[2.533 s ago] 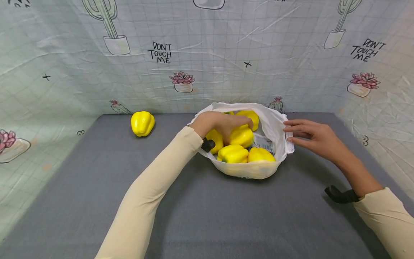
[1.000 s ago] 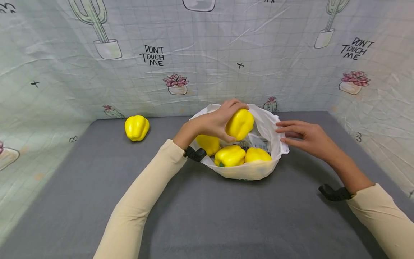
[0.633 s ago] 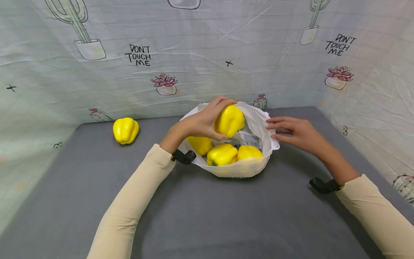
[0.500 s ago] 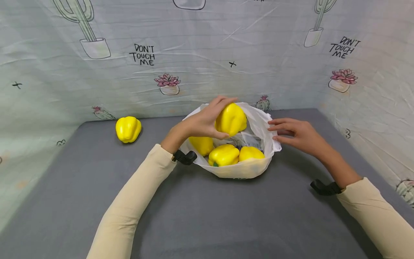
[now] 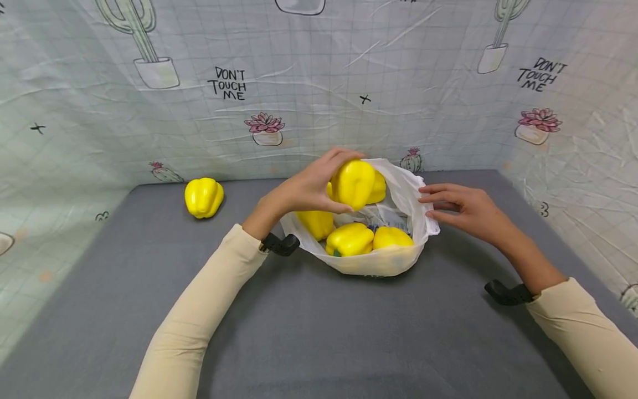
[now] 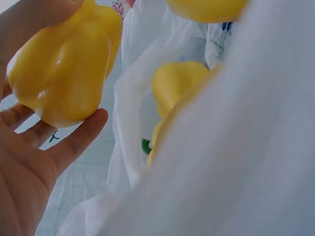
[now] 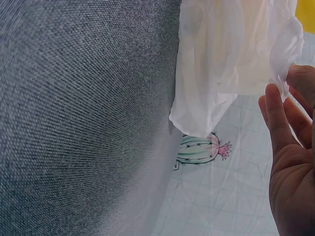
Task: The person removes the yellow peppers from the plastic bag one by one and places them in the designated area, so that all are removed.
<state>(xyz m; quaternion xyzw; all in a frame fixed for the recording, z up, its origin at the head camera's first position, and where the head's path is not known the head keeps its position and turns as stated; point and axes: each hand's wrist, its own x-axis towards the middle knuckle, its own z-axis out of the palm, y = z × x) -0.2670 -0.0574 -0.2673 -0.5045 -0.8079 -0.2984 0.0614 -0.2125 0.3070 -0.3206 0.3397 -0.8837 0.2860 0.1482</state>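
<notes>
A yellow bell pepper (image 5: 355,185) is in the grip of my left hand (image 5: 309,185), fingers over its top and thumb below. This hand is above the left side of a white plastic bag (image 5: 379,267) standing with its mouth wide. In the left wrist view, the held pepper (image 6: 64,69) appears beside the bag's wall. Several more yellow peppers lie inside, one (image 5: 350,239) with a green stem, another (image 5: 377,188) partly hidden behind the held one. My right hand (image 5: 468,210) pinches the bag's right rim between thumb and fingers, as the right wrist view shows.
Another yellow pepper (image 5: 204,198) sits at the back left of the grey table (image 5: 319,332). A printed sheet with cactus drawings (image 5: 319,83) hangs close behind the table. Something with printed markings (image 5: 394,217) shows inside the bag.
My left hand was down among the peppers in the bag; it has lifted one up and shifted it slightly left, uncovering a pepper behind it. The right hand stays at the bag's rim.
</notes>
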